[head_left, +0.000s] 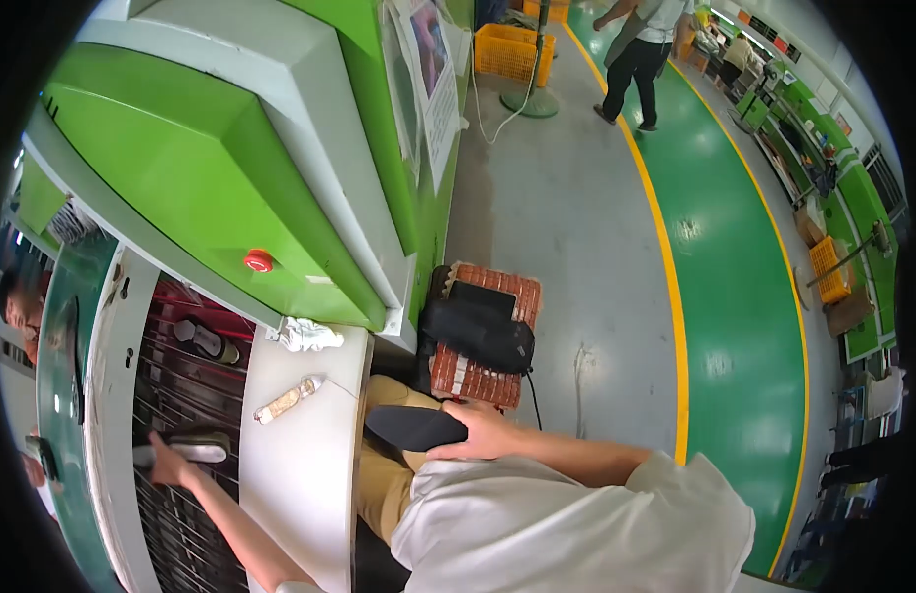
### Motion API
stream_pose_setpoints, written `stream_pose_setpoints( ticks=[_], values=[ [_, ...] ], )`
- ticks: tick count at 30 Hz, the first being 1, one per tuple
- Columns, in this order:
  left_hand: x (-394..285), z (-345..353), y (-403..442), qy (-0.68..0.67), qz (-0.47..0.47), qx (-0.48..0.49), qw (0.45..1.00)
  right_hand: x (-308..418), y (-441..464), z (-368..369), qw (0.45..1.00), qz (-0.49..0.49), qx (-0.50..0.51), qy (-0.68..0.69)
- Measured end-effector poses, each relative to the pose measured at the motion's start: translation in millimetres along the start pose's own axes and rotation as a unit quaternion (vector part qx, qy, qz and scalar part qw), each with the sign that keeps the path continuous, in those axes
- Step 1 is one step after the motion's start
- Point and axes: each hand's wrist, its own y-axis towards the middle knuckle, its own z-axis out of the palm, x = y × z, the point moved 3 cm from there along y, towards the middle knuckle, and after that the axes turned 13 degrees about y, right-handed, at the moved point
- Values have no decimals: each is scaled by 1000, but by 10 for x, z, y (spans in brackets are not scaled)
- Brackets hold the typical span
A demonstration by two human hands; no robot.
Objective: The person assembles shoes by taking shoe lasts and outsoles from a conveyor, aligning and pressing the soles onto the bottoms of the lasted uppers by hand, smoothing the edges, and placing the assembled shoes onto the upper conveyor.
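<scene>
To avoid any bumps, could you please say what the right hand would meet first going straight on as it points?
Probably the edge of the white table, with the dark shoe-shaped piece in the right hand arriving first; depth is unclear, so it might pass above.

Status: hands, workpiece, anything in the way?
Right hand gripping dark sole-shaped piece. Left hand at shoe on rack, grip unclear. Possible obstacle: small bottle lying on white ledge between hands.
</scene>
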Motion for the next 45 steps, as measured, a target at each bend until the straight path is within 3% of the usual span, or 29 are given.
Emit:
stream_pose_setpoints(
  ticks=[1,2,4,7,12,14,18,19,22,24,26,27,28,29,31,33,36,38,41,45],
  values=[
    [1,-90,63,-109,-8,62,992,-2,5,-22,1000,-3,-5,7],
    [77,-179,16,-186,23,55,981,-10,-1,-25,1000,-5,-8,14],
    [-434,-579,-715,-173,-25,1,985,-28,19,-3,1000,-15,0,24],
    [-252,-796,-866,-171,111,137,969,14,96,76,999,-40,17,22],
    [-438,-1206,-1924,-186,197,162,949,410,254,101,995,-92,3,43],
    [-557,-1355,-2220,-179,286,134,932,584,317,104,991,-108,-3,76],
    [-813,-1725,-2421,-192,329,99,919,890,425,171,980,-113,8,163],
    [-741,-1786,-2354,-193,300,127,926,974,451,203,976,-119,10,181],
    [-818,-1918,-2456,-151,381,135,902,1242,553,235,972,-141,34,183],
    [-1032,-1917,-2559,-221,453,182,844,1437,625,199,974,-159,48,156],
    [-1248,-1947,-2694,-281,449,180,829,1744,715,60,966,-253,51,17],
    [-1260,-1950,-2724,-275,454,204,823,2014,720,-55,936,-339,39,-88],
    [-1240,-1956,-2714,-268,460,224,816,2199,718,-170,919,-351,77,-163],
    [-1129,-1972,-2670,-284,424,282,813,2459,715,-293,887,-401,100,-207],
    [-1120,-1991,-2690,-272,438,256,818,3005,568,-523,796,-491,97,-341],
    [-1028,-2065,-2613,-173,480,189,839,3348,407,-555,770,-541,46,-336],
    [-1007,-1943,-2689,-307,409,218,831,3613,211,-579,793,-543,27,-274],
    [-1069,-2018,-2752,-291,357,231,857,3686,113,-509,798,-549,31,-248],
    [-1007,-2006,-2636,-262,423,239,834,3646,45,-357,796,-557,62,-229],
    [-1010,-2027,-2648,-272,436,253,819,3589,114,-194,784,-567,105,-228]
  ],
)
